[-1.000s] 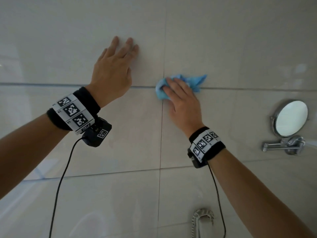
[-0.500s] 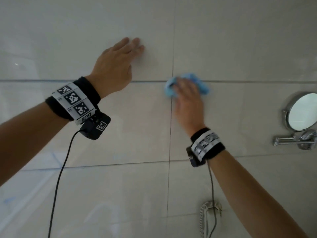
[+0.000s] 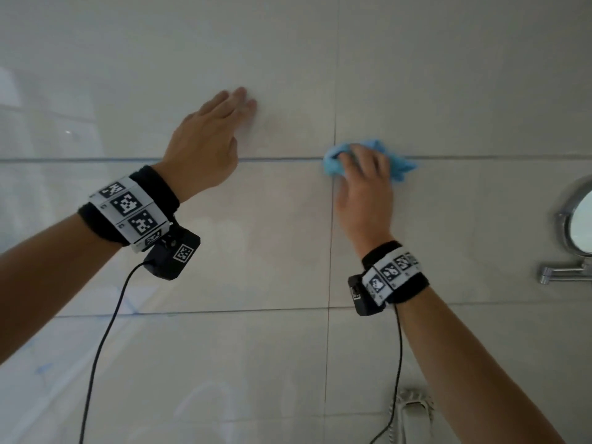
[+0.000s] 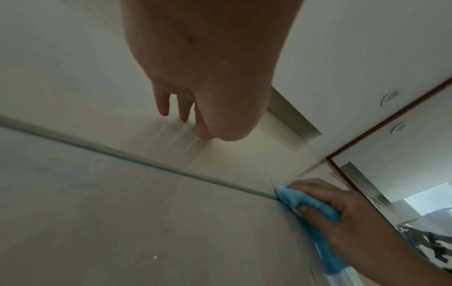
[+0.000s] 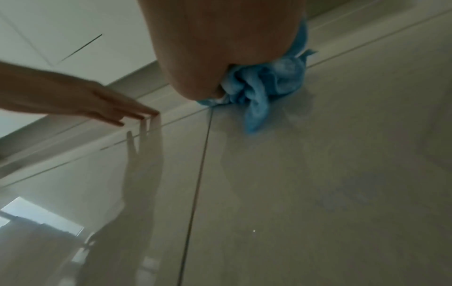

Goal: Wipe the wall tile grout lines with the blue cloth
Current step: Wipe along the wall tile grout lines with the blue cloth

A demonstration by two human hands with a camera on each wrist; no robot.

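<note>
The crumpled blue cloth [image 3: 398,166] [image 4: 309,201] [image 5: 266,81] is pressed on the wall where the vertical grout line [image 3: 331,235] [image 5: 195,193] crosses the horizontal grout line [image 3: 282,159] [image 4: 146,161]. My right hand [image 3: 365,184] [image 4: 342,212] grips the cloth, fingers curled over it and thumb under. My left hand [image 3: 208,139] [image 4: 195,77] [image 5: 102,104] rests flat with straight fingers on the glossy tile above the horizontal line, left of the cloth and holding nothing.
A round chrome mirror [image 3: 576,216] on a folding arm [image 3: 563,272] sticks out from the wall at the right. A pale corded fixture [image 3: 413,415] is mounted low on the wall below my right forearm. Large beige tiles [image 3: 224,251] fill the view.
The right hand has rubbed the cloth back and forth over the grout crossing, and the cloth's tail now trails right. My view has drifted left, so the mirror sits further right. The left hand stays planted.
</note>
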